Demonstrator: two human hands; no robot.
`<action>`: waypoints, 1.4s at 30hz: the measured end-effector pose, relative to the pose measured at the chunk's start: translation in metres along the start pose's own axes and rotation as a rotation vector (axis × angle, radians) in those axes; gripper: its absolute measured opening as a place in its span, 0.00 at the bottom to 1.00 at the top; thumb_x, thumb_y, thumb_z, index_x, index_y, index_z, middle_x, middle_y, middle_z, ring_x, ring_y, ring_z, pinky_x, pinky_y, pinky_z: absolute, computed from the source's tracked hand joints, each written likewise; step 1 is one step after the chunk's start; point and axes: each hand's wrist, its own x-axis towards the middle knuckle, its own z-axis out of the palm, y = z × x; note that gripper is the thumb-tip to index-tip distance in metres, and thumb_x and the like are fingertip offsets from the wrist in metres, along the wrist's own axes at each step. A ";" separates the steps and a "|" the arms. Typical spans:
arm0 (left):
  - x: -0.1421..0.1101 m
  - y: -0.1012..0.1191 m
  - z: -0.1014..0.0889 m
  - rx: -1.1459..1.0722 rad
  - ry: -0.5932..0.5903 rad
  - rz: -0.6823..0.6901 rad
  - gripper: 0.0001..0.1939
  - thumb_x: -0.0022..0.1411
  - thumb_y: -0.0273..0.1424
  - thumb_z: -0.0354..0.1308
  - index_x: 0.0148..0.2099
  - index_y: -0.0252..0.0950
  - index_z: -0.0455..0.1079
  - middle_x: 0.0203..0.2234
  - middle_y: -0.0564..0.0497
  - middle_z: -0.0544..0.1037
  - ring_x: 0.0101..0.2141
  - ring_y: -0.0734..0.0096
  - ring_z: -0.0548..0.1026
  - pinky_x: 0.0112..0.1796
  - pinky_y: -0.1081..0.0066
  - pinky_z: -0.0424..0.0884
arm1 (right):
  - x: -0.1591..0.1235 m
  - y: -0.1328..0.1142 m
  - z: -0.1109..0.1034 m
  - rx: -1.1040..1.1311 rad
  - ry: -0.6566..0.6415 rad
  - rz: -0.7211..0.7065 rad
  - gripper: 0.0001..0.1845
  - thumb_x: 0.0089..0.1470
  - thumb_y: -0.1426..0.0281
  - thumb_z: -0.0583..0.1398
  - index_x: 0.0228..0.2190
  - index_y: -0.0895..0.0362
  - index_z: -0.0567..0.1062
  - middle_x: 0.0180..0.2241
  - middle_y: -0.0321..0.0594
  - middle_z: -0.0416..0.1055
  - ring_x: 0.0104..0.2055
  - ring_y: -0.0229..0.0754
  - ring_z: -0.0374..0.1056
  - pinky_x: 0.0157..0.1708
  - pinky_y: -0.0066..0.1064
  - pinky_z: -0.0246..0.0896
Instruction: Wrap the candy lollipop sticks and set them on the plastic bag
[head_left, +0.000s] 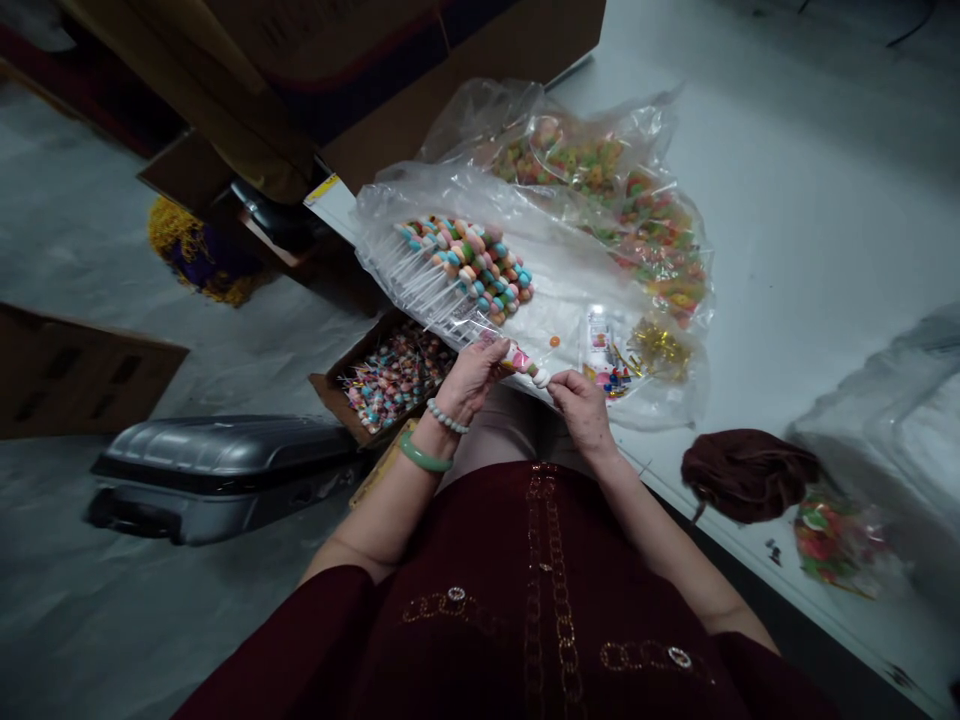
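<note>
My left hand [472, 378], with a beaded bracelet and a green bangle at its wrist, grips a candy stick [519, 358] in a clear printed wrapper. At the candy's right end, by a white piece, the fingers of my right hand [583, 408] are pinched together. Just beyond both hands, a pile of candy sticks [480, 262] in pastel colours lies on clear plastic, white sticks pointing left. One loose orange candy [554, 341] rests near my right hand. Gold twist ties [660, 348] and a small printed packet [598, 335] lie farther right.
Left of my knees stands a cardboard box [322, 388] of wrapped candies. A grey suitcase [225, 450] lies on the floor. Plastic bags of colourful pieces [600, 165] sit at the table's back. A dark red cloth bundle [750, 472] and another filled bag [832, 540] are at right.
</note>
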 end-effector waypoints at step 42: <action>-0.012 -0.015 0.015 -0.233 -0.048 -0.071 0.12 0.57 0.36 0.66 0.37 0.33 0.73 0.34 0.48 0.79 0.34 0.68 0.77 0.39 0.67 0.73 | -0.003 0.002 0.013 0.126 -0.078 0.053 0.09 0.48 0.62 0.59 0.23 0.54 0.70 0.17 0.28 0.58 0.21 0.35 0.54 0.24 0.28 0.51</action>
